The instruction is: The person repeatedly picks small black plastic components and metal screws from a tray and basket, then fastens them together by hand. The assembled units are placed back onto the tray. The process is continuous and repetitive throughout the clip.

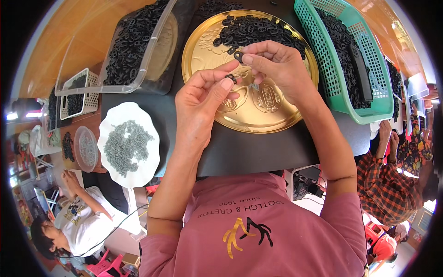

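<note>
Above a round gold tray [203, 60] my two hands are close together. Between thumb and fingertips, my left hand [203, 90] pinches a small black plastic part [231, 77]. My right hand [279, 64] pinches another small black part with a hole [238, 56], a little farther away and to the right. A gap separates the two parts. Behind my right fingers, a heap of similar black parts [254, 30] covers the far side of the tray. Left of my left forearm, a white scalloped plate [110, 159] holds many small grey metal pieces [128, 143] that look like springs.
A clear plastic bin [138, 87] of black parts stands far left. At the right is a green basket [369, 115] with black parts and a long black piece [361, 74]. A person in white [87, 221] sits left; another in a checked shirt [387, 180] sits right.
</note>
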`<control>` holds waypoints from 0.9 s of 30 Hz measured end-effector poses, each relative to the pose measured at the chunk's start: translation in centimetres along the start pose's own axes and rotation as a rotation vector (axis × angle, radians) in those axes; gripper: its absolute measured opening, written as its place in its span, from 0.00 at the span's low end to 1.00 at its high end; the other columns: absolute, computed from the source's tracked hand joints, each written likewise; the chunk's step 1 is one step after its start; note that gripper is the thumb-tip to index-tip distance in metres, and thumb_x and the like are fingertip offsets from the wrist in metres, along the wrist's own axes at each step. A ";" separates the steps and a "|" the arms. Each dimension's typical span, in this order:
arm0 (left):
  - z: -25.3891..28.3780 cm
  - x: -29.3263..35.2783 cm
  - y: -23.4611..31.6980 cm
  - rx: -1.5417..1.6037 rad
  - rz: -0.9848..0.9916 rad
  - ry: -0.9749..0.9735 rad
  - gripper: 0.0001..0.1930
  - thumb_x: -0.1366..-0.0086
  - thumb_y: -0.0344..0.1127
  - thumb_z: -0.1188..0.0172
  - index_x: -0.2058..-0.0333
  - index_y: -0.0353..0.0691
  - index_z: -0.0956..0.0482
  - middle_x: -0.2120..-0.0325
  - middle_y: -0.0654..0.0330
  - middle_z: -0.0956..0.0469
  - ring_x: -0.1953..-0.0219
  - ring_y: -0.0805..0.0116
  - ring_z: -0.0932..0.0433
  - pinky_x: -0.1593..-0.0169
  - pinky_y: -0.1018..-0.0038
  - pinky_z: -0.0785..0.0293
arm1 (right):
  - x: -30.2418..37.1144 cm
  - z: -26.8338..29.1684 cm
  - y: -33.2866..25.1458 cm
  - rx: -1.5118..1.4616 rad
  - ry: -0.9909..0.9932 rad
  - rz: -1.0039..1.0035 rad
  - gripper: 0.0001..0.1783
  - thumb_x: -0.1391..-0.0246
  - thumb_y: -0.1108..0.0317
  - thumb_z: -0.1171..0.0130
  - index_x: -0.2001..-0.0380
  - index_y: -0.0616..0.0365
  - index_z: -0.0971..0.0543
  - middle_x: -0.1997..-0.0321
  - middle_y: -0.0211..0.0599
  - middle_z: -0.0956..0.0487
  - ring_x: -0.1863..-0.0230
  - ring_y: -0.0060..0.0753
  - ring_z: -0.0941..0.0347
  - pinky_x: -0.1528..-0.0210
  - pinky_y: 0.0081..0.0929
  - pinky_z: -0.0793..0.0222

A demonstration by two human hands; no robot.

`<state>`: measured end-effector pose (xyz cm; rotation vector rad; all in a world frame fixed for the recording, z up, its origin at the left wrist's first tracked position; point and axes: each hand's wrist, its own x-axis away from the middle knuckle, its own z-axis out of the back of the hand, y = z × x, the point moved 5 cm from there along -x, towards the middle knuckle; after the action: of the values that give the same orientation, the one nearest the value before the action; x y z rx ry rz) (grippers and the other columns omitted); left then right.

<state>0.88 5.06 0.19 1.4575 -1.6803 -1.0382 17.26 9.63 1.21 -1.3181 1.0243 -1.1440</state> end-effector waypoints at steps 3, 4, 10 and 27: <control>-0.2 0.0 0.3 0.019 -0.033 0.011 0.07 0.36 0.27 0.43 0.61 0.31 0.25 0.51 0.45 0.25 0.58 0.68 0.22 0.58 0.77 0.22 | 0.2 0.1 -0.1 -0.051 -0.013 0.003 0.12 0.47 0.68 0.36 0.62 0.64 0.21 0.72 0.29 0.21 0.77 0.14 0.29 0.74 0.13 0.31; -0.1 0.0 0.3 0.024 -0.036 0.006 0.07 0.36 0.27 0.43 0.61 0.31 0.25 0.51 0.45 0.26 0.58 0.67 0.22 0.58 0.77 0.22 | 0.3 0.0 -0.3 -0.053 -0.013 0.025 0.13 0.48 0.67 0.36 0.62 0.64 0.21 0.74 0.29 0.22 0.77 0.14 0.29 0.75 0.13 0.32; -0.2 -0.2 0.3 0.181 -0.004 -0.017 0.07 0.36 0.27 0.43 0.60 0.32 0.25 0.53 0.45 0.25 0.59 0.66 0.21 0.59 0.76 0.22 | 0.8 -0.1 -1.2 -0.085 -0.006 0.064 0.12 0.48 0.68 0.37 0.62 0.65 0.21 0.73 0.30 0.22 0.75 0.15 0.28 0.73 0.14 0.31; -0.6 -0.3 0.0 0.209 -0.017 -0.025 0.07 0.35 0.26 0.46 0.60 0.31 0.27 0.52 0.44 0.27 0.56 0.63 0.21 0.52 0.71 0.22 | 2.7 -0.6 -1.5 0.379 0.141 0.470 0.10 0.46 0.71 0.39 0.62 0.63 0.20 0.66 0.29 0.21 0.72 0.17 0.27 0.68 0.17 0.28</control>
<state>1.40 5.25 0.48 1.5982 -1.8428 -0.9148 17.07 6.94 2.93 -0.6582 1.0824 -1.0116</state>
